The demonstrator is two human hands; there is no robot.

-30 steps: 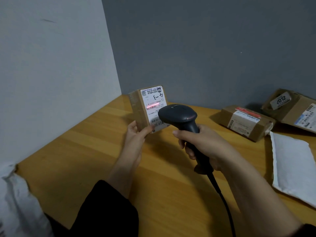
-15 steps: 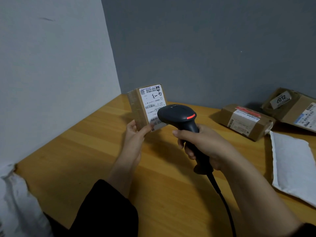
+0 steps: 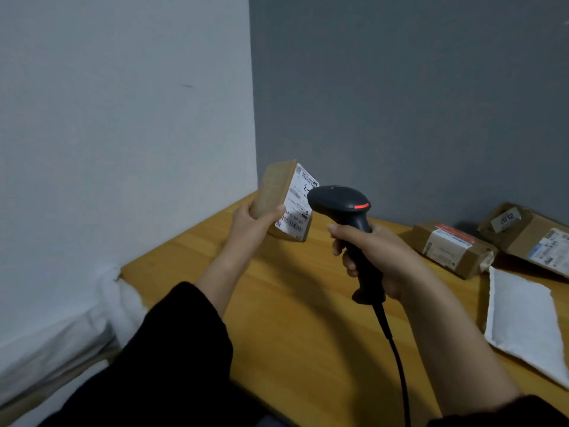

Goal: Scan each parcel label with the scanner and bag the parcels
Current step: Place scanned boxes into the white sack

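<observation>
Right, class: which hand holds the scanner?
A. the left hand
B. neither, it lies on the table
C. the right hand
C: the right hand grips the scanner by its handle, while the left hand holds the box.

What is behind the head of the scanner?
The small parcel gripped by the left hand, with its white label turned toward the scanner. The scanner's head covers part of the label's right edge, so the print there cannot be seen.
</observation>
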